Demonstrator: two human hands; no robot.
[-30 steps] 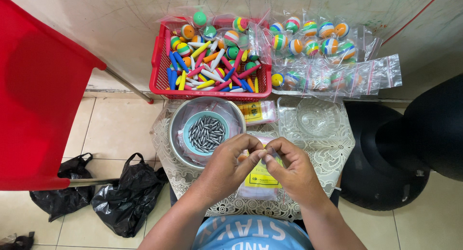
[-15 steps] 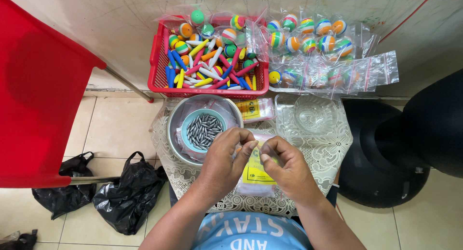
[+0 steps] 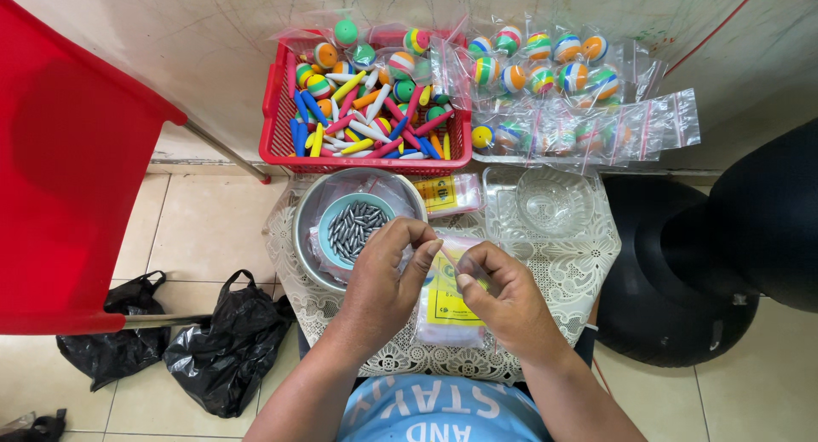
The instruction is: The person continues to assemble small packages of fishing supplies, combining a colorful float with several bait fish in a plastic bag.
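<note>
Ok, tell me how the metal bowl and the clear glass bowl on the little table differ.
The metal bowl is opaque and shiny grey; the clear glass bowl is see-through. The metal bowl looks wider and holds clear bags plus a small blue dish of grey pellets; the glass bowl looks empty. The metal bowl is next to the left hand; the glass bowl stands farther right. Both are round, upright, on the lace cloth.

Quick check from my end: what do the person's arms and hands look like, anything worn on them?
Both forearms are bare, no sleeves in view. The left hand and right hand wear no gloves; no rings, watch or bands that I can see. A light blue shirt with white lettering shows at the chest.
</note>
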